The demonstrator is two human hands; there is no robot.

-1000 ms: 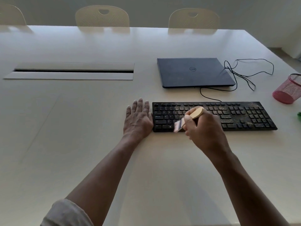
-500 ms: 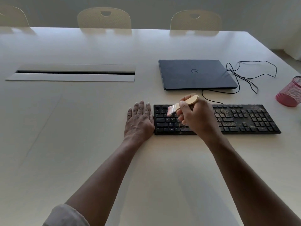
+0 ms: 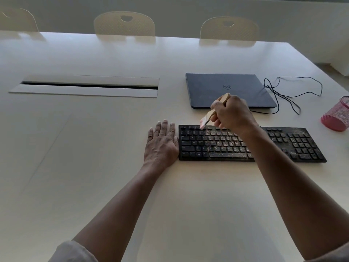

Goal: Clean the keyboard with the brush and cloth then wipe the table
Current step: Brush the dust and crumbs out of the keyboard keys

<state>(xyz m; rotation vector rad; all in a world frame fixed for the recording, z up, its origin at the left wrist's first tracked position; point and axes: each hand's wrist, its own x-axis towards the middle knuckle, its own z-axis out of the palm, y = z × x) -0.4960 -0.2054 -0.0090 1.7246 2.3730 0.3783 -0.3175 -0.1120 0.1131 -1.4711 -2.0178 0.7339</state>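
A black keyboard [image 3: 222, 144] lies on the white table [image 3: 94, 148], its keys speckled with pale dust, less so at the left end. My right hand [image 3: 233, 115] grips a small brush [image 3: 207, 118] by its wooden handle. The bristles point down-left and touch the keyboard's top row near its far left corner. My left hand [image 3: 162, 142] lies flat on the table, fingers straight, pressed against the keyboard's left edge. My right forearm hides the middle keys. No cloth is in view.
A closed dark laptop [image 3: 226, 89] lies just behind the keyboard, with a thin black cable [image 3: 290, 95] looping to its right. A pink mesh cup [image 3: 338, 116] stands at the right edge. A cable slot [image 3: 88, 86] sits at the left, several chairs at the far side.
My right hand has carried the brush from the keyboard's front rows up to its far top row. The left hand has stayed put beside the keyboard.
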